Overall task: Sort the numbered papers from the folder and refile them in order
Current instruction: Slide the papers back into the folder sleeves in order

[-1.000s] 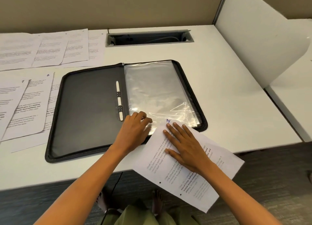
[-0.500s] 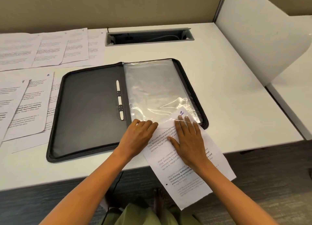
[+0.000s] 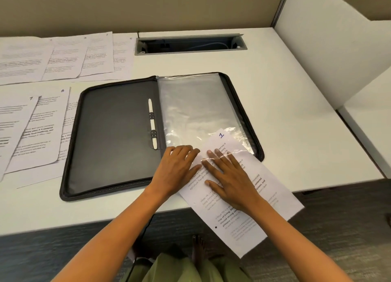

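Starting with the desk (image 3: 285, 104), you have it spread with your sorting: a row of printed sheets (image 3: 63, 57) along the back left, and a second group (image 3: 31, 129) at the left edge where the numbers 7 and 8 can be read. That looks like the sorting half finished or close to it, though the other numbers are too small to read.

The open folder (image 3: 114, 137) lies in the middle, its dark left cover bare apart from a white clip strip (image 3: 152, 129). On the right half sits the stack of clear sleeves (image 3: 196, 106), and as far as you can see the top one holds nothing else yet.

The sheet marked 1 (image 3: 237, 199) is the one you are filing. Its top corner has gone in under the plastic at the near edge of the sleeve, while most of the page hangs tilted off the front of the desk.

Your right hand (image 3: 230, 180) lies flat on that sheet, fingers spread and straight, the fingertips under the plastic edge. Your left hand (image 3: 177, 167) rests beside it at the sleeve's near left corner, fingers nearly straight; whether it pinches the plastic you cannot tell.

So refiling has only begun: this page needs squaring up and pushing home, and every other sheet on the desk is left to file.
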